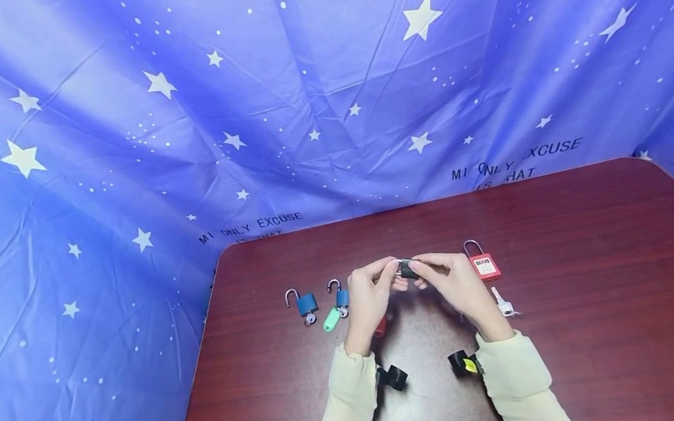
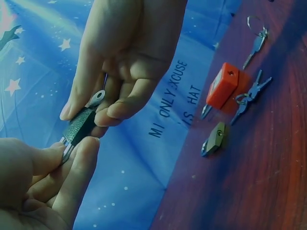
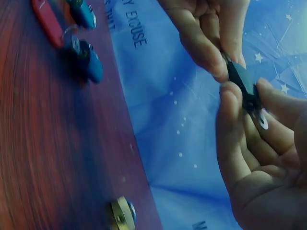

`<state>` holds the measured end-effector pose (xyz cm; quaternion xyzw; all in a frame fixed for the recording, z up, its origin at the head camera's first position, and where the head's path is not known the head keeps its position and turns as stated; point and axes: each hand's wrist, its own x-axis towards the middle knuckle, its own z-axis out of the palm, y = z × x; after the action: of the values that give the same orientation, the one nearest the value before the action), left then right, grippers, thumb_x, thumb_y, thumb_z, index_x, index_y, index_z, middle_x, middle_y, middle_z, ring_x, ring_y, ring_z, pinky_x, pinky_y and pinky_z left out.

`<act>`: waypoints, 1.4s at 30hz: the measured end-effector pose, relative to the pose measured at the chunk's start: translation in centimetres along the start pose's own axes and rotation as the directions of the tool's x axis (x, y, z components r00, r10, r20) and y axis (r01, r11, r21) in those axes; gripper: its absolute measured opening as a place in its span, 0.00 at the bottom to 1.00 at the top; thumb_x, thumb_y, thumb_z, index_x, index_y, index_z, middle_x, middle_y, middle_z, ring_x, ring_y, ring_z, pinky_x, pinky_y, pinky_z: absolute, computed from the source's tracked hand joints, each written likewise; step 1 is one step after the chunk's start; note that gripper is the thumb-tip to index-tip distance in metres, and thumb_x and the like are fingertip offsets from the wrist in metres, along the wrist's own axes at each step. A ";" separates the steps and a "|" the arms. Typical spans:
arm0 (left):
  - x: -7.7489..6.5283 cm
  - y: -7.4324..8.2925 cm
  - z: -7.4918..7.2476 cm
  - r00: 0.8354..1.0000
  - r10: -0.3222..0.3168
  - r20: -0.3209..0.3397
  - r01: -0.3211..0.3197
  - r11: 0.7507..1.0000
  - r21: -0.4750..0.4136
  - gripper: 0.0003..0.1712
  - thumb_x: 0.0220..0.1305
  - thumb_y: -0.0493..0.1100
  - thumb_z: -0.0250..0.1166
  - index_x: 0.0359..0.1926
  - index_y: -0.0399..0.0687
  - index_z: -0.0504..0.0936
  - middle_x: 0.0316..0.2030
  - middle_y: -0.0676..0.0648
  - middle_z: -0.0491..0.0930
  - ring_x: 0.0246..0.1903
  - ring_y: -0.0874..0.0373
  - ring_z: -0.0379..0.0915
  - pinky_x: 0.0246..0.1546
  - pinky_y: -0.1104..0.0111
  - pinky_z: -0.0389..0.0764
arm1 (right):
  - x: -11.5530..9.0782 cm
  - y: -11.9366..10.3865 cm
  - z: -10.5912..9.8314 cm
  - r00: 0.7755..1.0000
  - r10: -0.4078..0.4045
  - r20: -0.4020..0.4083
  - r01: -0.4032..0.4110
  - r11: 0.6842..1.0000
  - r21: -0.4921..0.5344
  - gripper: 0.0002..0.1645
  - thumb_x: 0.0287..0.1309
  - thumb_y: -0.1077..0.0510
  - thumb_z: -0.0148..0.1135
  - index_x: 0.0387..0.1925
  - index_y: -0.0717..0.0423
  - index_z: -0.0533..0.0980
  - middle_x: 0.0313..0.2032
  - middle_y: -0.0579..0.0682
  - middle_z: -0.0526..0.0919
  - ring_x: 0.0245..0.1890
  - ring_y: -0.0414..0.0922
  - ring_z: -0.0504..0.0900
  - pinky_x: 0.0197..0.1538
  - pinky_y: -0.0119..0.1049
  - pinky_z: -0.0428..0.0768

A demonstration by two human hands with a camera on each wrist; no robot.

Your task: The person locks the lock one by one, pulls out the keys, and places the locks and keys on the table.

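Pinching a grainy, blocky, metal-shackled black padlock [image 2: 81, 124] are the left hand [image 1: 372, 291] and right hand [image 1: 457, 285].

A dark reddish-brown wood-grain table [image 1: 607, 271] has rounded far corners. Blue-violet fabric [image 1: 305, 64] hangs in creases behind the table and beside its left and right edges, printed with white stars [image 1: 422, 16]. Black lettering [image 1: 280, 220] runs just above the table's far edge; a pale sheen [image 1: 427, 404] lies across the table's near middle.
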<state>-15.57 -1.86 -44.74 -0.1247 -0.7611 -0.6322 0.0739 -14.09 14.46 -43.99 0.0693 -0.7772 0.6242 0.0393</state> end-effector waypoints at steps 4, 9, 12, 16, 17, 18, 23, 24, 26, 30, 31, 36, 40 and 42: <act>0.0 0.4 0.0 0.999 -0.040 0.023 0.041 0.997 -0.071 0.13 0.61 0.43 0.58 0.40 0.37 0.81 0.25 0.41 0.81 0.22 0.51 0.79 0.28 0.62 0.80 | -0.2 0.2 -0.9 0.999 0.024 0.031 -0.024 1.000 -0.008 0.23 0.56 0.46 0.58 0.43 0.60 0.77 0.30 0.58 0.82 0.30 0.54 0.82 0.35 0.40 0.80; 0.0 0.3 -0.2 0.998 -0.055 -0.002 0.055 0.997 -0.052 0.13 0.61 0.45 0.59 0.40 0.41 0.82 0.26 0.44 0.82 0.23 0.54 0.79 0.29 0.63 0.80 | -0.4 0.4 -2.0 0.999 -0.021 0.042 0.023 0.999 -0.047 0.17 0.55 0.48 0.59 0.39 0.57 0.79 0.31 0.55 0.83 0.30 0.51 0.82 0.35 0.42 0.80; 0.0 0.0 -0.2 0.998 -0.058 0.005 0.058 0.994 -0.088 0.14 0.60 0.47 0.60 0.41 0.44 0.81 0.26 0.46 0.82 0.23 0.55 0.79 0.29 0.64 0.80 | -0.4 0.5 -2.4 0.998 -0.041 0.045 0.045 0.995 -0.088 0.15 0.55 0.49 0.60 0.36 0.55 0.79 0.30 0.50 0.82 0.29 0.48 0.81 0.34 0.42 0.79; -0.2 -0.1 0.1 0.998 -0.061 0.019 0.063 0.987 -0.150 0.17 0.53 0.46 0.66 0.45 0.48 0.80 0.28 0.46 0.82 0.26 0.54 0.80 0.32 0.62 0.80 | -0.4 0.5 -2.3 0.999 -0.015 0.035 0.019 0.994 -0.108 0.13 0.54 0.50 0.61 0.35 0.56 0.79 0.25 0.49 0.81 0.25 0.46 0.80 0.31 0.40 0.79; -0.2 -0.1 0.1 0.998 -0.064 0.014 0.065 0.987 -0.150 0.19 0.51 0.45 0.67 0.46 0.49 0.79 0.28 0.46 0.82 0.27 0.54 0.80 0.32 0.63 0.80 | -0.4 0.5 -2.3 0.999 -0.008 0.035 0.012 0.994 -0.109 0.13 0.54 0.51 0.61 0.34 0.56 0.79 0.24 0.50 0.80 0.25 0.46 0.80 0.30 0.40 0.78; -0.2 -0.1 0.2 0.998 -0.070 0.007 0.070 0.986 -0.153 0.21 0.49 0.44 0.69 0.47 0.49 0.79 0.29 0.46 0.82 0.28 0.54 0.80 0.33 0.63 0.80 | -0.4 0.5 -2.2 0.999 -0.003 0.041 0.008 0.994 -0.109 0.13 0.54 0.51 0.61 0.34 0.57 0.79 0.24 0.50 0.80 0.25 0.46 0.80 0.30 0.40 0.78; -0.2 -0.1 0.7 0.991 -0.135 -0.019 0.128 0.969 -0.211 0.26 0.46 0.39 0.70 0.50 0.44 0.76 0.32 0.42 0.82 0.31 0.55 0.80 0.35 0.65 0.79 | -0.5 0.7 -2.1 0.992 -0.005 0.124 0.019 0.993 -0.118 0.11 0.53 0.52 0.62 0.31 0.56 0.80 0.24 0.52 0.80 0.24 0.46 0.79 0.29 0.39 0.77; -0.2 -0.1 0.7 0.989 -0.145 -0.020 0.137 0.966 -0.221 0.26 0.46 0.38 0.70 0.50 0.44 0.76 0.32 0.42 0.82 0.32 0.55 0.80 0.36 0.65 0.79 | -0.5 0.7 -2.0 0.990 -0.002 0.140 0.019 0.992 -0.122 0.11 0.53 0.51 0.62 0.31 0.56 0.80 0.24 0.52 0.80 0.24 0.46 0.78 0.29 0.39 0.77; -0.2 0.1 0.9 0.988 -0.150 -0.024 0.141 0.963 -0.229 0.25 0.46 0.38 0.70 0.50 0.43 0.77 0.33 0.42 0.82 0.33 0.54 0.80 0.36 0.65 0.79 | -0.5 0.7 -1.9 0.987 0.009 0.160 0.011 0.992 -0.125 0.12 0.53 0.51 0.62 0.29 0.57 0.80 0.24 0.52 0.79 0.24 0.46 0.78 0.29 0.38 0.77; -0.2 0.2 1.3 0.989 -0.141 -0.053 0.124 0.962 -0.243 0.22 0.47 0.36 0.69 0.47 0.41 0.78 0.34 0.42 0.82 0.34 0.53 0.80 0.36 0.65 0.79 | -0.6 0.6 -1.7 0.986 0.049 0.158 -0.032 0.994 -0.108 0.14 0.52 0.51 0.63 0.29 0.60 0.79 0.23 0.55 0.79 0.24 0.47 0.78 0.29 0.40 0.78; -0.2 0.3 1.5 0.989 -0.136 -0.064 0.116 0.961 -0.250 0.22 0.47 0.36 0.69 0.47 0.41 0.78 0.34 0.42 0.82 0.34 0.52 0.80 0.36 0.65 0.79 | -0.6 0.6 -1.7 0.986 0.055 0.159 -0.038 0.994 -0.106 0.14 0.51 0.51 0.63 0.29 0.60 0.79 0.23 0.55 0.79 0.23 0.47 0.78 0.28 0.40 0.77; 0.1 1.2 1.1 0.980 -0.133 -0.148 0.093 0.964 -0.248 0.18 0.49 0.34 0.67 0.44 0.40 0.79 0.35 0.41 0.81 0.34 0.50 0.80 0.37 0.65 0.79 | -0.7 0.8 -1.8 0.975 0.078 0.208 -0.044 0.986 -0.160 0.13 0.51 0.49 0.63 0.29 0.56 0.80 0.23 0.54 0.79 0.22 0.47 0.77 0.23 0.37 0.74; 0.6 1.0 0.2 0.970 -0.136 -0.200 0.092 0.972 -0.215 0.18 0.50 0.32 0.66 0.45 0.39 0.78 0.36 0.39 0.81 0.35 0.48 0.79 0.36 0.66 0.79 | -0.7 0.9 -1.7 0.966 0.115 0.233 -0.058 0.969 -0.239 0.15 0.51 0.46 0.63 0.29 0.54 0.81 0.20 0.51 0.79 0.20 0.47 0.76 0.19 0.35 0.70; 0.8 -0.1 0.2 0.970 -0.131 -0.205 0.091 0.977 -0.193 0.18 0.49 0.34 0.66 0.45 0.42 0.78 0.36 0.41 0.81 0.35 0.50 0.79 0.36 0.67 0.79 | -0.8 0.8 -1.6 0.963 0.142 0.231 -0.079 0.961 -0.264 0.16 0.51 0.46 0.62 0.28 0.55 0.80 0.19 0.50 0.78 0.18 0.48 0.75 0.18 0.36 0.70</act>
<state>-16.34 -1.58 -44.70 -0.0182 -0.6935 -0.7119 0.1091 -13.48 16.23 -44.52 0.0972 -0.8516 0.5081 -0.0847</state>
